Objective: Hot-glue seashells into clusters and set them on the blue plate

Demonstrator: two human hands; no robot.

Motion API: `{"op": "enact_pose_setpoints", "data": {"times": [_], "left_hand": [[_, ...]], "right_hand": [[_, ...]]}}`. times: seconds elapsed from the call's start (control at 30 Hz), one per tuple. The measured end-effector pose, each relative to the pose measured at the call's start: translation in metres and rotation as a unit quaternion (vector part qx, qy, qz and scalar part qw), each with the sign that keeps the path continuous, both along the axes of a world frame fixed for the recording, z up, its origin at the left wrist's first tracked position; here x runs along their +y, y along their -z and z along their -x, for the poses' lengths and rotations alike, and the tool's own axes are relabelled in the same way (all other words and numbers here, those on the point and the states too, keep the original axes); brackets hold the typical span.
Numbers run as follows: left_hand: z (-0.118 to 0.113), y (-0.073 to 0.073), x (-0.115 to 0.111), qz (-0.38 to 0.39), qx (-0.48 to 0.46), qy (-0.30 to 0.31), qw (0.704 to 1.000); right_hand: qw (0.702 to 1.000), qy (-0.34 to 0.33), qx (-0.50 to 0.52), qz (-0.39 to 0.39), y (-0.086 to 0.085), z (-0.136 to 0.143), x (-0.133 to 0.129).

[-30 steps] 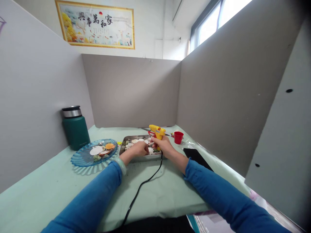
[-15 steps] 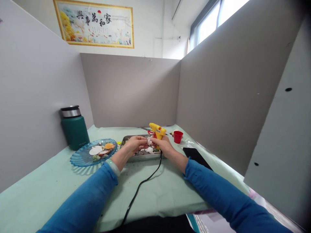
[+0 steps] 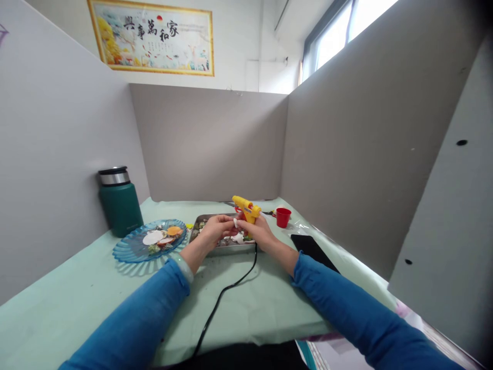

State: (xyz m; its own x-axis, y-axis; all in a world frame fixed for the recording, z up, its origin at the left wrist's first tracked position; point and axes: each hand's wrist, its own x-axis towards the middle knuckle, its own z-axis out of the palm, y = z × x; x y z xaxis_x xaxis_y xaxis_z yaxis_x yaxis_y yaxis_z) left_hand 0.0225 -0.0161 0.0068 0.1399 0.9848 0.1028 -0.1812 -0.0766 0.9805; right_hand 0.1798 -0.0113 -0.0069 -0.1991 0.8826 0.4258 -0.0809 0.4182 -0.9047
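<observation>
**White piece between our fingertips, glue gun in our right hand**

Our left hand [image 3: 211, 232] pinches a small white piece [image 3: 235, 223] in its fingers, and our right fingertips meet it from three o'clock; we cannot tell whether they grip it too. Our right hand [image 3: 259, 231] is wrapped around the handle of a yellow glue gun [image 3: 246, 207], its nozzle toward eleven o'clock.

Beneath both hands we have a metal tray [image 3: 227, 250] of shells and white bits [image 3: 239, 238]. From the gun, a black cord [image 3: 227, 289] trails over the green-covered bench [image 3: 269, 303] toward seven o'clock.

Taking the tray as our centre, a blue fluted plate [image 3: 125, 253] bearing shells [image 3: 153, 237] sits at nine o'clock, and a green bottle [image 3: 121, 208] stands upright at ten, just beyond it. We see a red cup [image 3: 283, 219] near two o'clock and a flat black object [image 3: 314, 253] near four.
</observation>
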Motion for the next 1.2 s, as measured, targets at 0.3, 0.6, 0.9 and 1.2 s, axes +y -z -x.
{"op": "enact_pose_setpoints", "data": {"times": [0.3,0.6,0.9,1.2], "left_hand": [[-0.003,0.003,0.0,0.016,-0.001,-0.009,1.0],[-0.002,0.002,-0.001,0.03,-0.027,-0.007,0.999],[-0.001,0.003,-0.001,0.011,-0.011,-0.005,1.0],[-0.002,0.007,-0.001,-0.048,0.038,-0.026,0.998]], "right_hand": [[0.999,0.001,-0.035,-0.012,-0.004,0.001,-0.005],[1.0,0.025,-0.007,-0.003,0.0,0.001,-0.001],[1.0,0.002,0.005,0.016,0.004,-0.001,0.006],[1.0,0.006,-0.015,0.008,-0.001,-0.001,0.0]]}}
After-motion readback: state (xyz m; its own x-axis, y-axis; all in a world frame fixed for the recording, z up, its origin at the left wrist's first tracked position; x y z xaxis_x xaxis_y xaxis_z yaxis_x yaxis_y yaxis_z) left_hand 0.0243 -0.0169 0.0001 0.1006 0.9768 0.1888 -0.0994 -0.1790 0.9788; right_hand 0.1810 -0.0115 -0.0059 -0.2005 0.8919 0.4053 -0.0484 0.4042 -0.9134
